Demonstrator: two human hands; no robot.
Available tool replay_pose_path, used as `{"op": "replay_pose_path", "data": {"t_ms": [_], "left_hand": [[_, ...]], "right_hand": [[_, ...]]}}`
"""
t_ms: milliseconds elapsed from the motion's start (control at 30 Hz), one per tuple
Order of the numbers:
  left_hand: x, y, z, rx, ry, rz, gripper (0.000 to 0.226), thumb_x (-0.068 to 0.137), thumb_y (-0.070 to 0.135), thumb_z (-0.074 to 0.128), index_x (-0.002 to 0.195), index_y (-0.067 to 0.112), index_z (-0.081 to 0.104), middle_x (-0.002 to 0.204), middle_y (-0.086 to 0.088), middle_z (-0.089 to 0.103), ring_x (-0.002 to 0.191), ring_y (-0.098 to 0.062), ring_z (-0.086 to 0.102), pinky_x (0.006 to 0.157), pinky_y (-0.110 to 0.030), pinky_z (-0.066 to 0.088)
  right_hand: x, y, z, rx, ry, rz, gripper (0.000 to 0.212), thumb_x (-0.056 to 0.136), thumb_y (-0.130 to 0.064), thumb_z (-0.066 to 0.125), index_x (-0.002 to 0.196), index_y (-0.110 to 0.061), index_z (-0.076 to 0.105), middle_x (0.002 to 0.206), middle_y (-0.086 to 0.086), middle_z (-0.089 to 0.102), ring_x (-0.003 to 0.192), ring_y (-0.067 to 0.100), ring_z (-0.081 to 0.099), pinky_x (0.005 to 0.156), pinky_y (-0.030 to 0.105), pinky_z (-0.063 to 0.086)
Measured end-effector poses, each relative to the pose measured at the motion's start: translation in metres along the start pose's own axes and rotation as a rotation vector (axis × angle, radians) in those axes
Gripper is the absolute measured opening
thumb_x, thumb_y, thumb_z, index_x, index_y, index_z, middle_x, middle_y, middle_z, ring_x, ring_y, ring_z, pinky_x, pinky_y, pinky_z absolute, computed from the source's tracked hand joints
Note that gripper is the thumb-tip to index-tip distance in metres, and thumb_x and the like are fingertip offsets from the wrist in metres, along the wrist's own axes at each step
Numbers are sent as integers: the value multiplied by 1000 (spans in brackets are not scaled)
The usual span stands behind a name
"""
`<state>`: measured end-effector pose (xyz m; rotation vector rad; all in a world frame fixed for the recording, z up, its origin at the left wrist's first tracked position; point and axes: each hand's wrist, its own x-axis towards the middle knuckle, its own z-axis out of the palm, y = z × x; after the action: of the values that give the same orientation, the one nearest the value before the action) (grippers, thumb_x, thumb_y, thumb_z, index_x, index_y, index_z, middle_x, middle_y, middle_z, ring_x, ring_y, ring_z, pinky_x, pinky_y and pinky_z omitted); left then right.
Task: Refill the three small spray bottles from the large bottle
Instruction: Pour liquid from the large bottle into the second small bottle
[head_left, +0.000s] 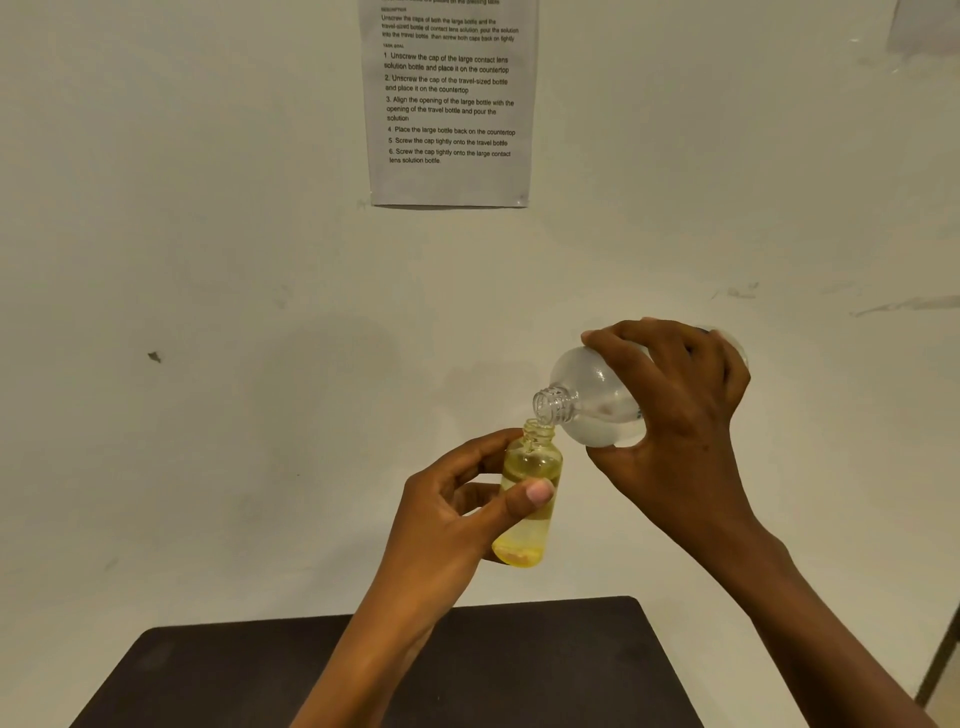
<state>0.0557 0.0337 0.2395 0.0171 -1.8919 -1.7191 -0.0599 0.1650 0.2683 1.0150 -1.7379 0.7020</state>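
We hold both bottles in the air above the dark table (519, 670), in front of a pale wall (208, 260). Our left hand (447, 519) pinches the small spray bottle (532, 465) between the thumb in front and the curled fingers behind. It stands nearly upright, uncapped, tinted yellow, with liquid inside. Our right hand (680, 410) wraps over the large bottle (597, 395), fingers curled across its top and thumb underneath. This clear bottle is tipped on its side, its open threaded neck pointing down and to the left, and its lip sits right at the small bottle's mouth. We cannot tell whether the two rims touch. A printed sheet (449, 104) of numbered steps hangs on the wall above.
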Motion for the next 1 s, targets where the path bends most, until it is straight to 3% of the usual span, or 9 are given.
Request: {"op": "replay_pose_path", "data": {"t_ms": [367,633,1000], "left_hand": [[0,-1,-1,-3,-1,9,36,54,39,66,90,43,61,85,26,67,85,-4,66,53,-22,55],[0,-4,-1,-10,13,-2,36,55,38,67,90,43,62,86,21,68,86,-10,67,55,-22,55],[-1,-2,-2,-9,5,5,38,54,38,67,92,42,61,94,15,67,86,-12,67,56,-23,56]], "right_hand": [[0,-1,1,1,0,-2,62,63,-24,71,119,-25,45,116,7,57,117,26,40,103,40,16],[-1,-1,2,-3,-11,5,63,62,-25,71,120,-25,45,118,7,57,117,26,40,106,29,9],[0,-2,2,-5,-3,-6,62,64,-25,71,120,-25,45,117,7,57,117,28,42,104,39,15]]}}
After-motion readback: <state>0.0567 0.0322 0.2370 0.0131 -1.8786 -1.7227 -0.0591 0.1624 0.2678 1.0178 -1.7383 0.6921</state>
